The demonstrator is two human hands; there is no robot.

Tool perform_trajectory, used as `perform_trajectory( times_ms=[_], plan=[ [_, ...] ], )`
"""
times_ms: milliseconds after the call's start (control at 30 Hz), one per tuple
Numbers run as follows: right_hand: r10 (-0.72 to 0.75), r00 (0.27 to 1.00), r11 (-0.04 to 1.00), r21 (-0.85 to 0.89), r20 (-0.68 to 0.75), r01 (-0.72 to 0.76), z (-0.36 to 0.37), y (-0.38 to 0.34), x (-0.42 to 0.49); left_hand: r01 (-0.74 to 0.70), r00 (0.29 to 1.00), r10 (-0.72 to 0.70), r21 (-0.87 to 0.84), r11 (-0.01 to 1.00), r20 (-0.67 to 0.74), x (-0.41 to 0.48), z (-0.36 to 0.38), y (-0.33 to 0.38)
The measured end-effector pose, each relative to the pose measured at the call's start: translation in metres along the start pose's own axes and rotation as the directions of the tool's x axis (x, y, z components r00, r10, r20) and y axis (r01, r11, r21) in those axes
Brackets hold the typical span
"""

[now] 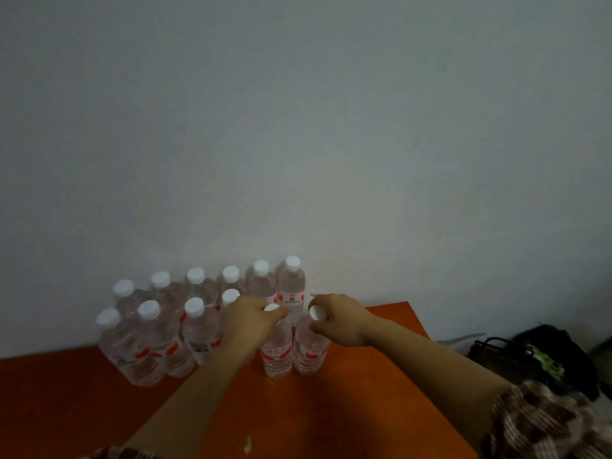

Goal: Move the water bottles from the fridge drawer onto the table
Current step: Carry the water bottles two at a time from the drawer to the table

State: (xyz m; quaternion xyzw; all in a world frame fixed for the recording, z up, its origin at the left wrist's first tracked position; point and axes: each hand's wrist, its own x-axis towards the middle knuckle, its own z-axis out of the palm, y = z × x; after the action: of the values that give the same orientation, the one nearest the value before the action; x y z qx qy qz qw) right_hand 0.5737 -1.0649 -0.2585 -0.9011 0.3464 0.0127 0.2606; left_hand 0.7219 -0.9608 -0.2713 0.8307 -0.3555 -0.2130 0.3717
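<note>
Several clear water bottles (149,339) with white caps and red labels stand upright in two rows on the orange table (364,409), against the wall. My left hand (251,321) grips the neck of one bottle (276,354) just under its cap. My right hand (341,321) grips the neck of the bottle (309,352) beside it, at the right end of the front row. Both held bottles stand on the tabletop, close together. The fridge drawer is not in view.
A pale wall (298,144) rises directly behind the bottles. Past the table's right edge lie a dark basket (496,356) and a black bag (556,352). A small pale scrap (247,443) lies on the table near the front edge.
</note>
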Motion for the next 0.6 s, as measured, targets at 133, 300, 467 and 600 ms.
perform_trajectory(
  times_ms=[133,300,467,600],
  plan=[
    [-0.005,1.0,0.999,-0.048,0.028,0.006,0.001,-0.005,0.034,-0.019,1.0,0.019,-0.008,1.0,0.008,0.03,-0.001,-0.015],
    [0.001,0.999,0.999,-0.052,0.04,0.001,0.004,-0.013,0.063,-0.024,1.0,0.023,0.022,0.999,0.016,0.053,-0.002,-0.017],
    [0.03,0.999,0.999,-0.024,0.021,-0.03,0.005,-0.015,0.075,-0.01,0.998,0.001,0.157,0.988,0.058,0.064,-0.001,-0.013],
    [0.055,0.998,0.998,-0.017,0.037,-0.055,0.006,-0.014,0.071,-0.036,0.998,0.025,0.195,0.98,0.058,0.064,0.002,-0.013]
  ],
)
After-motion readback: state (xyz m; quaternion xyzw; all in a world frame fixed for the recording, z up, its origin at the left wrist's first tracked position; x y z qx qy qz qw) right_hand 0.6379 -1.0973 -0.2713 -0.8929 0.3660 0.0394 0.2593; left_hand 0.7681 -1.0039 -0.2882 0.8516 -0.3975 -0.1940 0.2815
